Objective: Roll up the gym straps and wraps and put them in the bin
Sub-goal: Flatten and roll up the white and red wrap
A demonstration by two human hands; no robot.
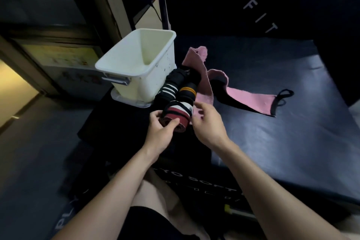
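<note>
Two hands meet on a red, white and black wrap (176, 116): the left hand (158, 132) pinches the roll so it cannot unwind, the right hand (207, 124) loosely curled beside it, white bin (136, 64) just beyond

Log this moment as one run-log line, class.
left hand: grips red wrap | right hand: open, beside wrap | bin: looks empty | pink strap: unrolled

Both forearms bare, no sleeves; hands (157, 134) bare, no gloves or rings visible. Black shorts (155, 222) on the lap.
</note>
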